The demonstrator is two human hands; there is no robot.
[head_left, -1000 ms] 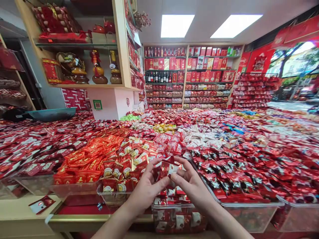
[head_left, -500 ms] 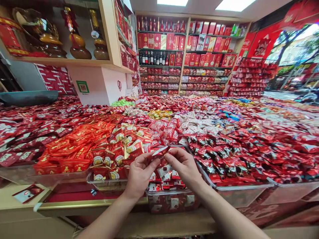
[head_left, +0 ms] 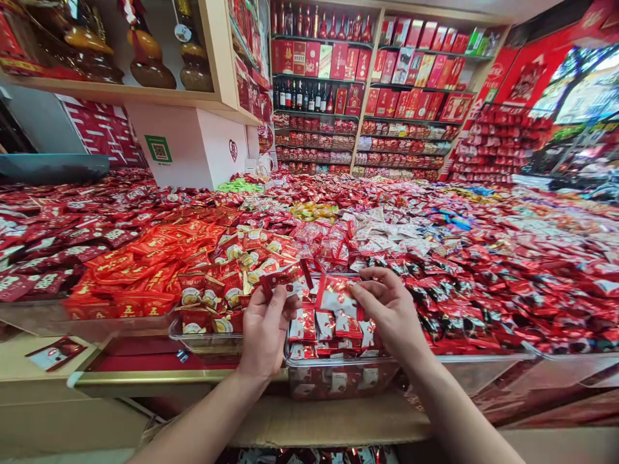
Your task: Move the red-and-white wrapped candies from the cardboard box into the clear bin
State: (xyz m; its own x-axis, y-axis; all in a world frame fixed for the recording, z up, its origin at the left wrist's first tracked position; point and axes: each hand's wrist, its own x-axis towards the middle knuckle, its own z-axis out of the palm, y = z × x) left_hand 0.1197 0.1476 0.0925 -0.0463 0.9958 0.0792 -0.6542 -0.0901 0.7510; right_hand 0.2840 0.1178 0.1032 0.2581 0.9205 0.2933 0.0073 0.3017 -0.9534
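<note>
Separately, hands [head_left: 264, 335] [head_left: 396, 319] hold sachets [head_left: 290, 278] [head_left: 340, 296] near "DURIAN" packets [head_left: 213, 293].

At the back, tall wooden shelves [head_left: 367, 96] are filled with bottles [head_left: 305, 98] and boxes [head_left: 402, 102] under a pale ceiling [head_left: 512, 9]. At the left, a white pillar [head_left: 188, 143] is topped by a wooden cabinet [head_left: 219, 61]. At the right, daylight is admitted beside a red banner [head_left: 529, 78], and greenery [head_left: 565, 134] is seen outside.

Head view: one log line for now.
left hand: holds dark-red packet | right hand: holds red-and-white packet | nearby: clear bin
</note>
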